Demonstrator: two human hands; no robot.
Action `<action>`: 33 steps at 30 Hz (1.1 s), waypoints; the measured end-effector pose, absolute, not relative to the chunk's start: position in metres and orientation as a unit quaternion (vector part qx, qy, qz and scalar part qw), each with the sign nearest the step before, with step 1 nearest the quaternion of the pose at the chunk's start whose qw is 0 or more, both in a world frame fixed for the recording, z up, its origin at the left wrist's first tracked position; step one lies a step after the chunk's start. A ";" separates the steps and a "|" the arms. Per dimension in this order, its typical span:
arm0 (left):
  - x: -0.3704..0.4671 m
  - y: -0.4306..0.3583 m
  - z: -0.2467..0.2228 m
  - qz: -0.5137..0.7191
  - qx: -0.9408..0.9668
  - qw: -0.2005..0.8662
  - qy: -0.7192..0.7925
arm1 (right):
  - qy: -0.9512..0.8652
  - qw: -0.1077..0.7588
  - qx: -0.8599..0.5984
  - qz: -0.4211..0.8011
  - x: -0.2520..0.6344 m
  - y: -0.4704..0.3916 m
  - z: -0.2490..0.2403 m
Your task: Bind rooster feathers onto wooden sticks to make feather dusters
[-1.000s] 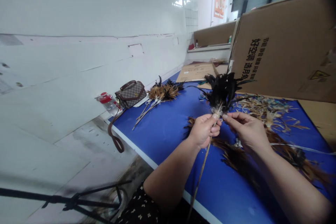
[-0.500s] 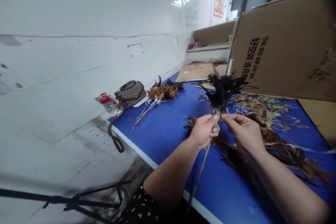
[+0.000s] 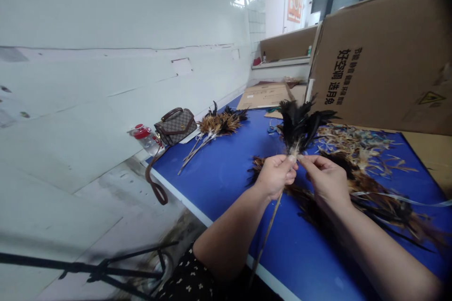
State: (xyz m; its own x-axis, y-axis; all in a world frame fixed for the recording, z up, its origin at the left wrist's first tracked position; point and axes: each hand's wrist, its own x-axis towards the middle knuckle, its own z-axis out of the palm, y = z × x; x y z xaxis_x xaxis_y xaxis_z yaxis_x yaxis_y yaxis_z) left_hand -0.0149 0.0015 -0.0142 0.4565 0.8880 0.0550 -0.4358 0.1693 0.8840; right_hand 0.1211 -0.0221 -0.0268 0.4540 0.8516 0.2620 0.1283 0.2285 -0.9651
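Note:
My left hand (image 3: 277, 176) is closed around a thin stick (image 3: 269, 230) just below a bunch of black feathers (image 3: 299, 124) at its top. The stick slants down past the table's front edge. My right hand (image 3: 326, 176) pinches at the base of the feathers, its thumb and forefinger close to my left thumb; what lies between those fingertips is too small to make out. Brown and black feathers (image 3: 381, 193) lie on the blue table (image 3: 226, 164) beneath and beside my right hand.
Finished-looking feather bundles on sticks (image 3: 221, 123) lie at the left, near a brown handbag (image 3: 176, 127) and a red-capped bottle (image 3: 146, 137). Small loose feathers (image 3: 363, 143) cover the right side before a large cardboard sheet (image 3: 384, 61). A black metal stand (image 3: 95, 270) is at lower left.
The black feathers have turned and shifted slightly at the top of the stick. My right hand has moved a little left, closer to my left thumb.

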 end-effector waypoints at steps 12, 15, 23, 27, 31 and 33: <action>-0.013 0.000 -0.017 0.419 0.469 0.719 0.297 | -0.469 0.632 -0.560 0.259 0.134 -0.023 -0.019; -0.012 -0.001 -0.017 0.414 0.463 0.720 0.309 | -0.474 0.626 -0.556 0.274 0.137 -0.022 -0.021; -0.014 0.000 -0.017 0.379 0.470 0.737 0.304 | -0.448 0.601 -0.579 0.321 0.136 -0.025 -0.013; -0.015 0.001 -0.016 0.361 0.487 0.732 0.310 | -0.450 0.595 -0.579 0.329 0.136 -0.026 -0.011; -0.016 0.002 -0.016 0.347 0.505 0.723 0.320 | -0.448 0.600 -0.580 0.321 0.133 -0.027 -0.010; -0.017 0.003 -0.017 0.343 0.516 0.718 0.318 | -0.450 0.600 -0.582 0.313 0.131 -0.028 -0.009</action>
State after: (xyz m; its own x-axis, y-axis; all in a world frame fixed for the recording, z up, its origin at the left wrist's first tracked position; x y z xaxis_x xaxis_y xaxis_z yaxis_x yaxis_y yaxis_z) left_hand -0.0170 0.0026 -0.0170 0.5619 0.8208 -0.1026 -0.1647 0.2326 0.9585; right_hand 0.1312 -0.0284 -0.0088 0.3984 0.9002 0.1756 0.1483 0.1257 -0.9809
